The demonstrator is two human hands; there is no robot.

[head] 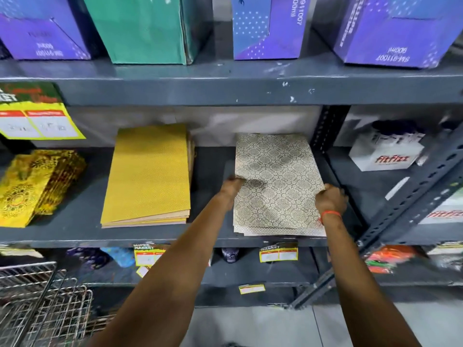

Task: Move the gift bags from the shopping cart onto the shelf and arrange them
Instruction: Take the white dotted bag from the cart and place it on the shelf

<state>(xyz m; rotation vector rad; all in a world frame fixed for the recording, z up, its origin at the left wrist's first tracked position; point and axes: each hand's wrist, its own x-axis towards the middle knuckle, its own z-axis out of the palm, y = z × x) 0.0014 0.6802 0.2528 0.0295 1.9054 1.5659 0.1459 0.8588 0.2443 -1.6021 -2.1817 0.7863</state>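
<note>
In the head view, the stack of silver-grey patterned flat paper gift bags (pixel 278 186) is lying on the dark grey metal shelf (pixel 213 166), its long axis running from the front lip back toward the rear wall. The left hand (pixel 231 190) is gripping the stack's left long edge and the right hand (pixel 330 197) its right long edge, fingers curled around the paper. Both are sitting about midway along the stack, so neither is nearer. Squaring it probably means sliding it along that axis, parallel to the stack of plain yellow flat bags (pixel 150 176) lying well apart on the left. The fingertips are hiding under the edges. The wire shopping cart (pixel 37 304) is being cut off at the lower left, so its contents cannot be told.
</note>
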